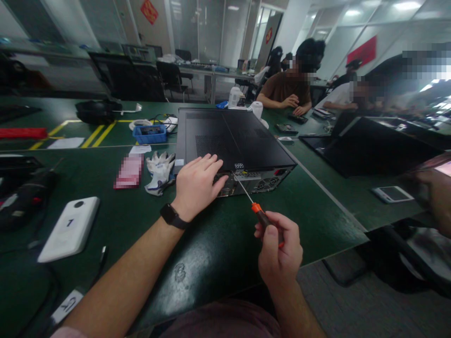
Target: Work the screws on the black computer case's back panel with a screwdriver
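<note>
A black desktop computer case (218, 126) lies on its side on the green table, its rear panel with a round fan grille (268, 184) facing me. My left hand (199, 180) rests on the near left edge of the case, fingers stretched over the top panel and thumb apart. In my right hand (281, 244) is a screwdriver (260, 213) with an orange and dark handle. Its long shaft points up and left, the tip at the upper rim of the rear panel. Whether the tip sits in a screw is too small to tell.
Left of the case lie a grey-white work glove (160, 171), a blue parts tray (151, 134) and a white power bank (70, 227). On the right are a dark flat panel (373, 143) and a phone (392, 194). A co-worker (289, 89) sits across the table.
</note>
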### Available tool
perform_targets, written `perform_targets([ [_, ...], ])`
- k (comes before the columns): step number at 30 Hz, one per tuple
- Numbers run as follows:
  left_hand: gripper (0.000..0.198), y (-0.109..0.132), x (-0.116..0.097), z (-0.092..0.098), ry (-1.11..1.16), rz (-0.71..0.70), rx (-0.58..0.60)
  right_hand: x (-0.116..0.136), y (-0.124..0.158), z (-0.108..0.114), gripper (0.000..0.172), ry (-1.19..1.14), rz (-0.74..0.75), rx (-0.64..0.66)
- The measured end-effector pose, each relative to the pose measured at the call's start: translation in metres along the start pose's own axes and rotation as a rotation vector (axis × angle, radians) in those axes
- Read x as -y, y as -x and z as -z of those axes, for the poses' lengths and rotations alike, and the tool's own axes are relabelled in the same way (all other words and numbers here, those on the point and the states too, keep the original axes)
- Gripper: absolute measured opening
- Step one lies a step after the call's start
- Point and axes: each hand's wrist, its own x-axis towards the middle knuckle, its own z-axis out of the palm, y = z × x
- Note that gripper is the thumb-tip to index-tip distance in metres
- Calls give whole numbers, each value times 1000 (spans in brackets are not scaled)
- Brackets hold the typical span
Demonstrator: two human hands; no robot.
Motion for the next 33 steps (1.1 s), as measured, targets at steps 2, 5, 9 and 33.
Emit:
perform_targets([
  [2, 35, 0, 0, 0, -1, -5, -7, 1, -1, 1, 24, 36, 51, -4],
  [5, 35, 0, 1, -1, 8, -2, -6, 3, -1, 0, 24, 72, 88, -38],
  [9, 35, 0, 1, -1, 24, 2, -8, 1, -2, -2, 20, 60, 49, -56],
  [33, 35, 0, 2, -2, -5, -22, -25, 3, -1, 1, 31, 13, 97, 27],
])
